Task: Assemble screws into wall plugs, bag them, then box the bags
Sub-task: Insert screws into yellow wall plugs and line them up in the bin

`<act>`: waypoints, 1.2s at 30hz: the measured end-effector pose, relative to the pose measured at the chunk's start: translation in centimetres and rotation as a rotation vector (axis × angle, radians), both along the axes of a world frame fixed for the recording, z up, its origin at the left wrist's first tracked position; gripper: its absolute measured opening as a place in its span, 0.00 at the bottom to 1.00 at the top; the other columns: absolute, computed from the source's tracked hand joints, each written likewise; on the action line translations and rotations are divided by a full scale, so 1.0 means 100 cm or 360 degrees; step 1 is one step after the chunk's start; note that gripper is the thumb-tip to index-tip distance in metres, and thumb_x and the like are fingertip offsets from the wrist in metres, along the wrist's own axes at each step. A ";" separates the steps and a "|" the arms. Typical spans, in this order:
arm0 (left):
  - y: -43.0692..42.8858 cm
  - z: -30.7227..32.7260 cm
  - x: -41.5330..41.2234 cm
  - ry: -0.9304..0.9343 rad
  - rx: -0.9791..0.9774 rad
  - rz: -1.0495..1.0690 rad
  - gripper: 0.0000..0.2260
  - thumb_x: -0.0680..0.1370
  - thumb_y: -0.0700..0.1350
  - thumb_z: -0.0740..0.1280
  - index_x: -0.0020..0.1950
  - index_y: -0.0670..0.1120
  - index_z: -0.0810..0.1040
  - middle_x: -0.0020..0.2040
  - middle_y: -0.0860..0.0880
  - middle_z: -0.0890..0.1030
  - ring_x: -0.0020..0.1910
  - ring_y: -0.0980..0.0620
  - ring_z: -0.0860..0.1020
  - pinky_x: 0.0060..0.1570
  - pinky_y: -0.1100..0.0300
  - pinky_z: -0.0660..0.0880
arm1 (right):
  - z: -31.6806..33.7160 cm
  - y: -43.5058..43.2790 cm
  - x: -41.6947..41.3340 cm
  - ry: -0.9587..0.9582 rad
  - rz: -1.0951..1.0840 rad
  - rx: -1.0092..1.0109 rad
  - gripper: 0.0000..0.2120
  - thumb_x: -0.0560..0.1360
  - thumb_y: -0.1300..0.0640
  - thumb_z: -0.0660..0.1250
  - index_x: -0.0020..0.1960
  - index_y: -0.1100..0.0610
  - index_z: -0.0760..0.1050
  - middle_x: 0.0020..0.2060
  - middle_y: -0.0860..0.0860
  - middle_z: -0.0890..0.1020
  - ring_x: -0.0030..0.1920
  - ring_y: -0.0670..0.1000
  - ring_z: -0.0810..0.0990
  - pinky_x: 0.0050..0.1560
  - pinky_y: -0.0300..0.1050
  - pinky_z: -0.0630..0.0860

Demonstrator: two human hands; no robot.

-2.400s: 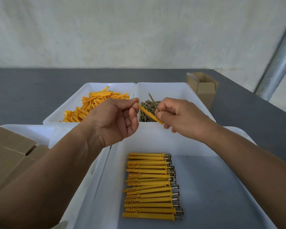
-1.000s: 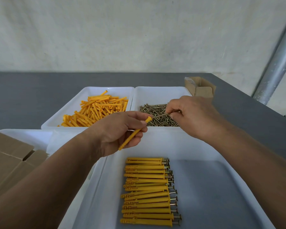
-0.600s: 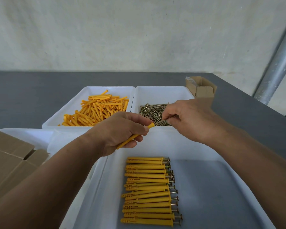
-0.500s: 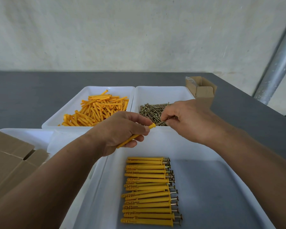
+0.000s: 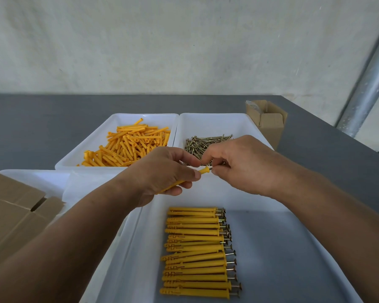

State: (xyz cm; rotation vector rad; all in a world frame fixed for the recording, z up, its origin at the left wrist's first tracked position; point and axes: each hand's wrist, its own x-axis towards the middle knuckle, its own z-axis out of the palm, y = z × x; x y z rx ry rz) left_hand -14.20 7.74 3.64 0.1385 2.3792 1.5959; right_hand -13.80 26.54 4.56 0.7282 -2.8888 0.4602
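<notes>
the left hand [image 5: 162, 171] grips a long yellow plastic wall plug [image 5: 203, 171], flared mouth angled toward the right hand [image 5: 245, 165] — whose fingertips pinch a thin metal screw [image 5: 210, 169] into that opening — both above the white plastic tray [image 5: 217, 199] of finished pairs [image 5: 195, 248].

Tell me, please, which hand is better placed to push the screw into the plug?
Right, probably. The right hand pinches the screw at the mouth of the yellow plug, while the left hand grips that plug's body.
</notes>
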 end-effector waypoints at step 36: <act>-0.035 -0.014 -0.033 0.0577 -0.0142 0.0635 0.04 0.75 0.41 0.71 0.42 0.48 0.82 0.35 0.49 0.81 0.37 0.51 0.78 0.42 0.56 0.79 | -0.018 -0.039 0.033 -0.1057 0.0141 0.0872 0.12 0.78 0.52 0.67 0.55 0.60 0.81 0.39 0.52 0.84 0.35 0.46 0.80 0.33 0.35 0.72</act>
